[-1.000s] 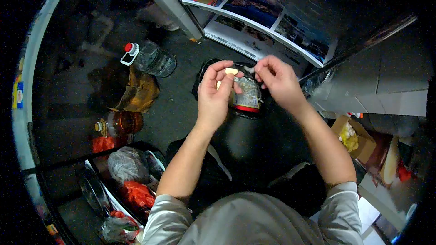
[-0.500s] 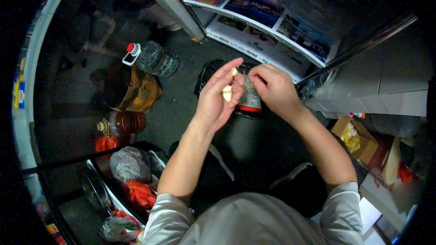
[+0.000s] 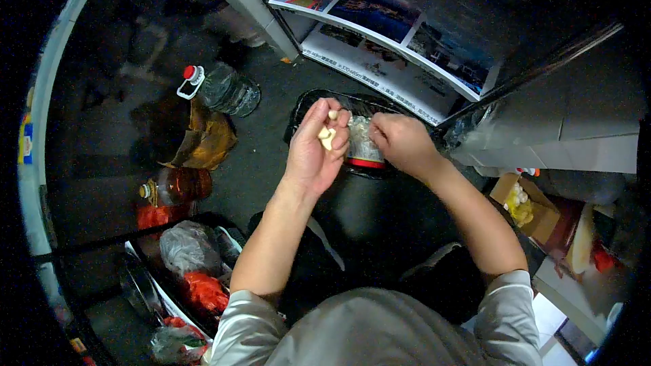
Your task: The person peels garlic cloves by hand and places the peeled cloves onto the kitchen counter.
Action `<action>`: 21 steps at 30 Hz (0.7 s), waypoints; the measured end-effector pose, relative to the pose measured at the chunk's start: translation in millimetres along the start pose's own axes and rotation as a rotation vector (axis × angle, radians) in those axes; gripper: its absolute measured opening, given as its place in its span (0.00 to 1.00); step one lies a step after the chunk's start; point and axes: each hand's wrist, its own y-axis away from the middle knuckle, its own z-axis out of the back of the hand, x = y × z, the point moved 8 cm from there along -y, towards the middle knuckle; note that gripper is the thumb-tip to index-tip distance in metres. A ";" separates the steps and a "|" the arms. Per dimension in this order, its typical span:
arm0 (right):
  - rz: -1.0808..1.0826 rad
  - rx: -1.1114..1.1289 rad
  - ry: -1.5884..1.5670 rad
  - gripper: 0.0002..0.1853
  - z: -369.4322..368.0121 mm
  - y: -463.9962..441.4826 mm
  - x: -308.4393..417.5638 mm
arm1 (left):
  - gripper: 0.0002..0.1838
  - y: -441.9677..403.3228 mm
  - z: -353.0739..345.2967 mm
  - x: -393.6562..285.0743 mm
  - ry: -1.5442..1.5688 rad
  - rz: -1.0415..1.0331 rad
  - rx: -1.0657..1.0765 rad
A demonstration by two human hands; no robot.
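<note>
Overall, the printed boards point(image 3: 373, 47) take up most space, across the upper centre and right of the frame. Below them, near the centre, a black-lined bin point(image 3: 302, 99) sits beneath both hands, probably so loose scraps fall inside it. A clear bottle point(image 3: 232, 91) with a red cap is at the upper left, well apart from the work. The right hand point(image 3: 408, 144), just right of centre, has its fingers bunched narrow; whether they pinch anything I cannot tell. The left hand point(image 3: 312, 152) is cupped, fingers curled around several pale cloves point(image 3: 327, 139), likely to stop them rolling out of the palm.

Compared with half a second ago, the left hand's fingers have curled inward from a flatter, more extended pose, while the right hand sits slightly lower. The cloves remain in the left hand.
</note>
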 end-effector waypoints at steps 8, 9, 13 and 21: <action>0.292 -0.185 0.042 0.09 -14.7 6.1 -9.8 | 0.15 0.5 13.5 -11.8 -0.168 -0.059 -0.253; 0.333 -0.212 0.035 0.09 -11.3 6.7 -4.1 | 0.15 -1.1 17.5 -10.9 -0.165 -0.060 -0.253; -0.047 0.058 0.106 0.07 -20.2 1.4 -18.3 | 0.16 -3.3 20.5 -8.1 -0.095 -0.067 -0.179; 0.071 -0.090 0.005 0.14 -7.7 2.5 -12.8 | 0.15 1.0 13.9 -14.7 -0.179 -0.090 -0.301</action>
